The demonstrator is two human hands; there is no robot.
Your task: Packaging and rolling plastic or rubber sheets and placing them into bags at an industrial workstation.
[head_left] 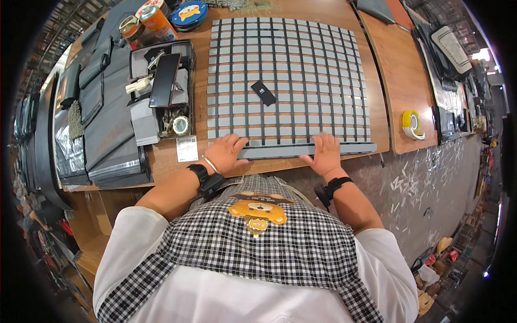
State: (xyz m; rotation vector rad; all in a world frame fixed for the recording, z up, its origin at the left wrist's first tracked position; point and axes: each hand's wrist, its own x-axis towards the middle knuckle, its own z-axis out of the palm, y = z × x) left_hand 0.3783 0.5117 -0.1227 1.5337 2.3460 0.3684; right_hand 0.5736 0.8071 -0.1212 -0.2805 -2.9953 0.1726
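Note:
A mat of grey slats joined by black straps (294,81) lies spread on the wooden table before me. Along its near edge runs a thicker grey bar, which looks like a folded or rolled part of the mat (274,152). My left hand (224,153) grips the left part of this edge, fingers over the top and thumb on the near side. Farther right, my right hand (326,153) holds the same edge in a like way. The undersides of the fingers are hidden. A small black tag (263,93) rests on the slats.
Left of the mat stands an open box (189,54) of small items, with a phone (165,81) across it. Folded dark sheets (110,124) cover the table's left. An orange can (155,23) stands behind. Yellow tape (411,123) lies right; scraps (409,180) litter the floor.

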